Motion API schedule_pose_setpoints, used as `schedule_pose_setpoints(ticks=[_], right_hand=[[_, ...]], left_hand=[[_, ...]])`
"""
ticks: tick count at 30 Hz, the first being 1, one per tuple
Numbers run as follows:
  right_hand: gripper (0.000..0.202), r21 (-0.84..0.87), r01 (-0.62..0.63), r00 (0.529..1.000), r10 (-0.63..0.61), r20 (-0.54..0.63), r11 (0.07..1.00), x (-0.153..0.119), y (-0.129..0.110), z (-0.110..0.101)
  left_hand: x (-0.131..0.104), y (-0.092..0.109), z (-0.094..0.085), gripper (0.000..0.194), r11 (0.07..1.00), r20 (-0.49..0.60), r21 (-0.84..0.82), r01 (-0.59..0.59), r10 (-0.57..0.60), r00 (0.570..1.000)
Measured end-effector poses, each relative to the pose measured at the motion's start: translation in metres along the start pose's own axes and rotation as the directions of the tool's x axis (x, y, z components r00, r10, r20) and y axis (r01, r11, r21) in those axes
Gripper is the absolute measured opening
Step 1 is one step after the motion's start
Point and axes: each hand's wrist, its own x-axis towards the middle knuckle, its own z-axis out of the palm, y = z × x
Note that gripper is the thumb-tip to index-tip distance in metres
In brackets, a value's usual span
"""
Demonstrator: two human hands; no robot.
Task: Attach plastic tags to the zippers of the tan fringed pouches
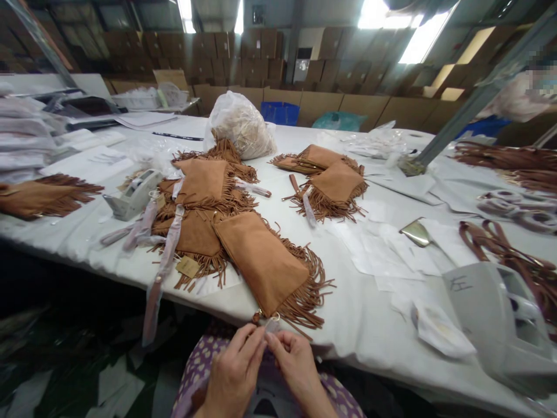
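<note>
Left hand (235, 368): pinching plastic wrap (272, 325), I see.
Right hand (299, 361): pinching it too.
Pose: both slanting inward, near edge of table (352, 325).

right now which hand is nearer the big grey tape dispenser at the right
Right: the right hand is left of the tape dispenser; the left hand is farther left, beside the right hand.

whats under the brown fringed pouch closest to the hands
The brown pouch lies on the white table, its left edge apparently overlapping another fringed pouch; anything beneath its middle is covered.
</note>
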Motion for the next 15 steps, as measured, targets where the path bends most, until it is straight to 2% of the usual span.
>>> schedule_pose_setpoints(ticks=[2, 4, 5, 7, 9, 10, 12, 15], right_hand=[[0.048, -0.008, -0.003, 1.000, 0.003, -0.004, 1.000, -0.001, -0.002, -0.001], [0.047, -0.017, -0.005, 1.000, 0.005, -0.015, 1.000, -0.003, -0.005, -0.002], [0.047, -0.019, -0.004, 1.000, 0.004, -0.019, 1.000, -0.004, -0.006, -0.002], [0.046, -0.017, 0.000, 1.000, -0.001, -0.025, 1.000, -0.004, -0.008, -0.003], [0.046, -0.014, 0.008, 1.000, -0.009, -0.029, 1.000, -0.005, -0.011, -0.003], [0.046, -0.012, 0.009, 1.000, -0.009, -0.024, 1.000, -0.005, -0.012, -0.003], [0.047, -0.014, -0.002, 1.000, 0.002, 0.002, 1.000, -0.006, -0.012, -0.004], [0.052, -0.091, -0.008, 0.999, 0.004, -0.045, 0.996, -0.010, -0.007, -0.010]], left_hand=[[-0.001, 0.000, 0.001, 0.029, 0.999, 0.046, 0.019, -0.040, 0.039, 0.998], [0.003, 0.002, 0.002, 0.028, 1.000, 0.053, -0.013, 0.028, -0.028, 0.998], [0.006, 0.003, 0.003, 0.028, 0.994, 0.066, -0.045, 0.100, -0.097, 0.993], [0.013, 0.007, 0.003, 0.032, 0.946, 0.144, -0.135, 0.295, -0.276, 0.950], [0.021, 0.007, 0.003, 0.041, 0.846, 0.279, -0.241, 0.476, -0.409, 0.869], [0.023, 0.007, 0.003, 0.045, 0.793, 0.345, -0.289, 0.536, -0.436, 0.831], [0.027, 0.004, 0.003, 0.052, 0.721, 0.422, -0.364, 0.589, -0.437, 0.795], [0.026, 0.002, 0.002, 0.053, 0.704, 0.438, -0.393, 0.591, -0.422, 0.794]])
